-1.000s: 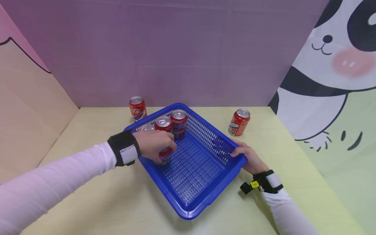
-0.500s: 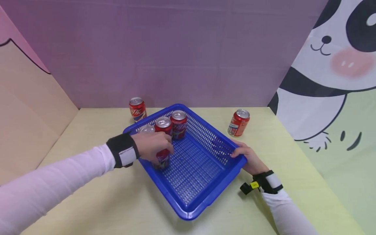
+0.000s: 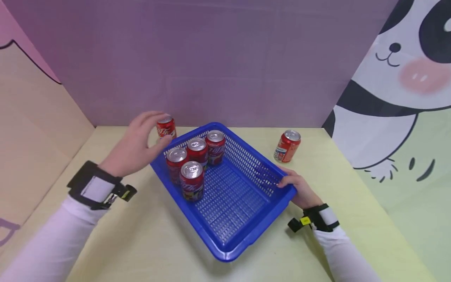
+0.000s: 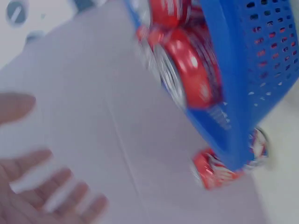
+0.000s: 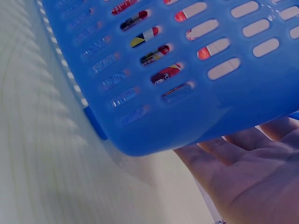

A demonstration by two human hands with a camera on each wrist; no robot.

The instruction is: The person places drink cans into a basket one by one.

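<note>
A blue plastic basket sits on the yellow-green table and holds several red soda cans in its far-left corner; the nearest can stands free. My left hand is open, its fingers spread. It hovers beside a red can that stands outside the basket at the back left, and holds nothing. In the blurred left wrist view, the left hand's fingers are spread, away from the basket and the outside can. My right hand grips the basket's right rim. The right wrist view shows its fingers under the basket wall.
Another red can stands alone on the table to the right of the basket. A purple wall closes the back, a beige panel the left side, and a panda-print panel the right. The table's near edge is out of view.
My left hand let go of the nearest can in the basket, rose out and moved back-left towards the outside can. The right hand and the basket stayed put.
</note>
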